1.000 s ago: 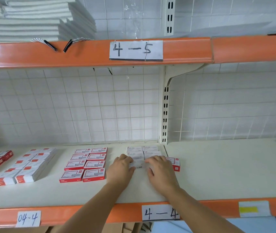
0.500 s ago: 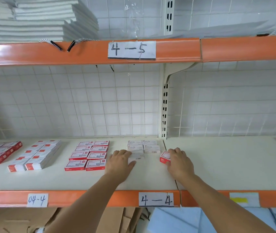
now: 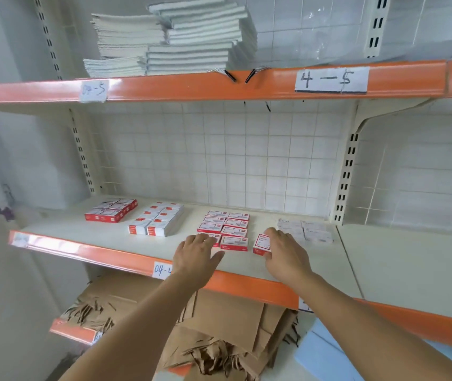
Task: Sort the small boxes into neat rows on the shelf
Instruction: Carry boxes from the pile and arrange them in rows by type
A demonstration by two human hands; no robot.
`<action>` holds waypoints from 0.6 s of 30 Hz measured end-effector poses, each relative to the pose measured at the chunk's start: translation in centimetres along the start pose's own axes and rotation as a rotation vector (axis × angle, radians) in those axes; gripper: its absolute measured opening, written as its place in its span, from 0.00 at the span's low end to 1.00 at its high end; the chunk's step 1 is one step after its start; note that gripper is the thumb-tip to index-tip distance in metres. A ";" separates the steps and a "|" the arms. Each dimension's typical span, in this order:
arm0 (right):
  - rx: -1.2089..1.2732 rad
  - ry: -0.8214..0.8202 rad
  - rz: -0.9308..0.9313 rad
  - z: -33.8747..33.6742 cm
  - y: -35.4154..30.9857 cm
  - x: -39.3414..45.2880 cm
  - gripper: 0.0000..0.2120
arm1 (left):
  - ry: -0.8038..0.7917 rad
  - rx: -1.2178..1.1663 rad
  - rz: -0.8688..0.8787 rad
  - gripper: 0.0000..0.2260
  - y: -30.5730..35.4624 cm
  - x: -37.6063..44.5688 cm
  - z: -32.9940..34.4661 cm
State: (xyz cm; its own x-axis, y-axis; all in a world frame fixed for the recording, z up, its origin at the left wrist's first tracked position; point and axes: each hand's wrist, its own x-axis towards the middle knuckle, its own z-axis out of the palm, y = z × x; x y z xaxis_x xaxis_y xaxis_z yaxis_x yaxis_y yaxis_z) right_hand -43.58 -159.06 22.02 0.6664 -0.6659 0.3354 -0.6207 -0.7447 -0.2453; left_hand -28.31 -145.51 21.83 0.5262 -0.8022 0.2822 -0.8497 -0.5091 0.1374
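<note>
Head view: a red box [image 3: 261,243] sits on the shelf [image 3: 126,237], gripped by the right hand [image 3: 285,253] just right of the two-column red stack [image 3: 226,229], where the left hand [image 3: 196,255] lies flat, fingers straight, white boxes [image 3: 304,231] behind.

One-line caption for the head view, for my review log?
Right hand grips a loose red-and-white box beside a two-column block of boxes; left hand rests at its front.
</note>
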 end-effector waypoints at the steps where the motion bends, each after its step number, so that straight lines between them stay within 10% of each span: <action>1: 0.010 -0.006 -0.015 0.4 -1.4 0.0 0.19 | -0.001 0.004 -0.015 0.21 -1.4 -0.6 -0.4; 18: 0.129 -0.066 -0.216 7.9 -27.5 0.6 0.19 | -0.012 0.096 -0.213 0.20 -26.2 -9.5 -6.2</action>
State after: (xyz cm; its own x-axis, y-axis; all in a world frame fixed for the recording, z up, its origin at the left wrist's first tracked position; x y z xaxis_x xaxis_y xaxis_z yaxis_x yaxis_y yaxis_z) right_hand -22.86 -139.32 21.74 0.8062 -0.4889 0.3333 -0.4060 -0.8668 -0.2897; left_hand -11.25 -122.62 21.44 0.6941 -0.6769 0.2451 -0.7128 -0.6940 0.1019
